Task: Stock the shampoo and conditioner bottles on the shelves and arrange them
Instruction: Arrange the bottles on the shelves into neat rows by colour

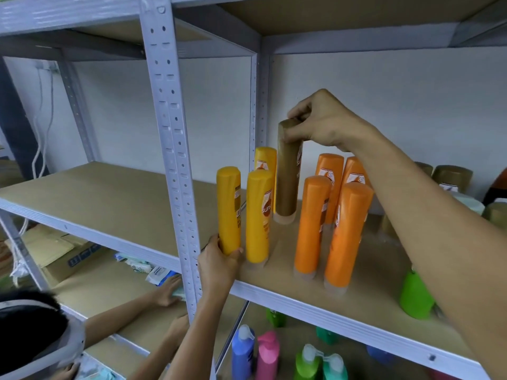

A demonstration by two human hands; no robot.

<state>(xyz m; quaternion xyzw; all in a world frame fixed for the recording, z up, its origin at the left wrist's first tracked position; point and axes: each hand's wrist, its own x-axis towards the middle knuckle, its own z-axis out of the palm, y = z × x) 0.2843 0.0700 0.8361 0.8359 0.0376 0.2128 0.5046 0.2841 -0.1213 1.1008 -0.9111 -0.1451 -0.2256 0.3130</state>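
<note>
Eight tall bottles stand cap-down on the brown board of the grey metal shelf [315, 300], grouped by colour. Three of them are yellow: the nearest-left yellow bottle [229, 209] is gripped low down by the left hand [219, 263], whose fingers and thumb curl round its base right at the shelf's near edge, just beside the perforated upright post [175, 160]. A second yellow bottle [259, 218] stands immediately to its right, touching or nearly so, and a third yellow bottle [265, 160] stands farther back. Behind and to the right of them the right hand [321, 120] reaches in from the right and pinches the upper end of a brown bottle [288, 171], which stands tilted slightly, its pale cap resting on the board. To the right of that, four orange bottles [348, 231] stand in two pairs, near and far. Farther right along the same board, partly hidden behind the right forearm, are a green bottle [415, 294] near the front edge and some gold-capped containers [452, 178] against the far wall. On the floor or a lower level below the shelf stand pump bottles [267, 355] in blue, pink and green. In the left bay, another person's hands [167, 292] rest on a lower board beside small packets [153, 272], and a cardboard box [55, 256] lies farther left with its flaps open; what it holds cannot be made out.
</note>
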